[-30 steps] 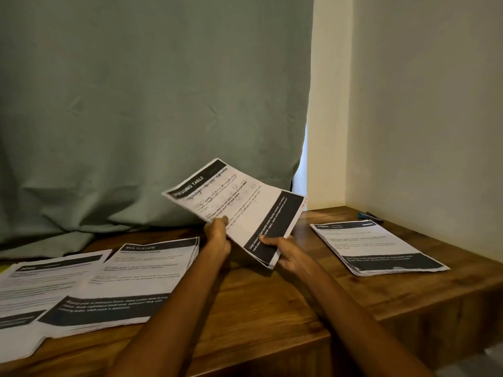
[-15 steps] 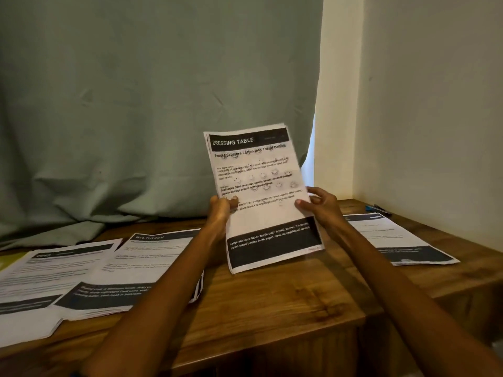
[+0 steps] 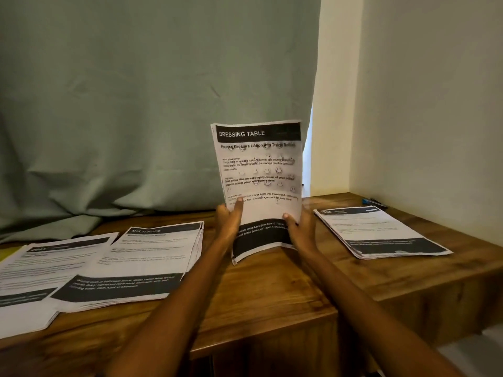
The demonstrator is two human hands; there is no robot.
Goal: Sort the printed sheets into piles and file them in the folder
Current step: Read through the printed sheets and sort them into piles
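Blur smears the small print on every page, so only the headings "DRESSING TABLE" on the held sheets [image 3: 260, 183] and "MULTI-ROOM" on one pile [image 3: 141, 263] read clearly. The frame's left edge cuts off another pile [image 3: 35, 278], and a yellow scrap showing behind it cannot be identified. No folder can be made out. The left hand [image 3: 229, 223] grips the sheets' left edge, thumb laid up the front and fingers hidden behind the paper. The right hand [image 3: 299, 229] grips the right edge, thumb on the front, its fingers also hidden behind. Between the hands the sheets stand nearly upright, their bottom edge resting on the table [image 3: 272, 289] and curling slightly toward the camera at the left corner. They are white with a black band at top and bottom, and faint smiley faces show among the text. The MULTI-ROOM pile lies flat to the left of the left hand, overlapping the cut-off pile beyond it. A third pile [image 3: 381, 232] lies to the right of the right hand, with a blue pen [image 3: 374, 202] behind it near the wall.
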